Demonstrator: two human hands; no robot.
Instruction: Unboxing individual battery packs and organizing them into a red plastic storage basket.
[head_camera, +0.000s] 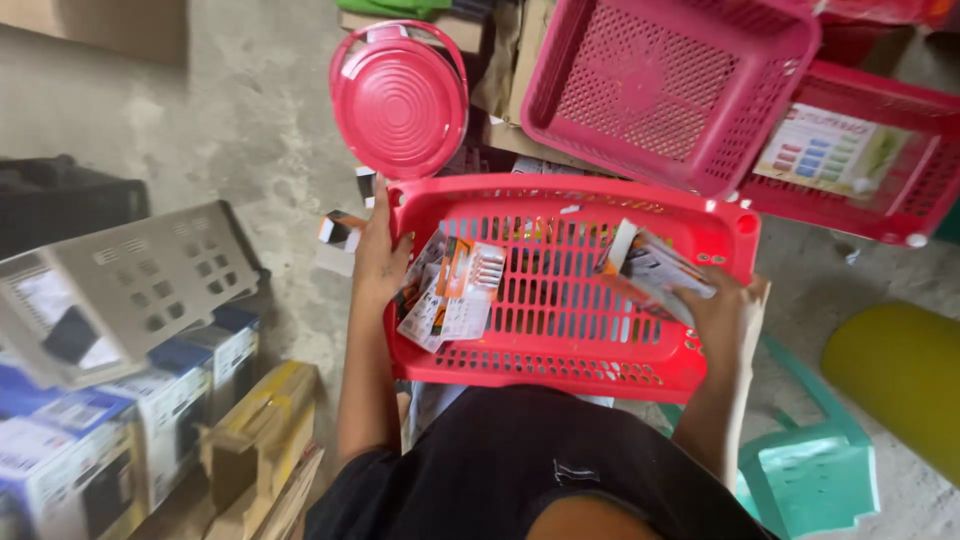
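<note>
A red slotted plastic basket rests on my lap. My left hand grips the basket's left rim, fingers curled over the edge. Inside the basket, on its left side, lie several flat orange-and-white blister cards. My right hand is at the basket's right rim and holds a small stack of packaged cards, tilted over the basket's right part.
A pink basket and a red basket with a printed sheet stand beyond. A round pink lid leans upper left. Cardboard boxes and a grey crate crowd the left. A teal stool and a yellow object sit right.
</note>
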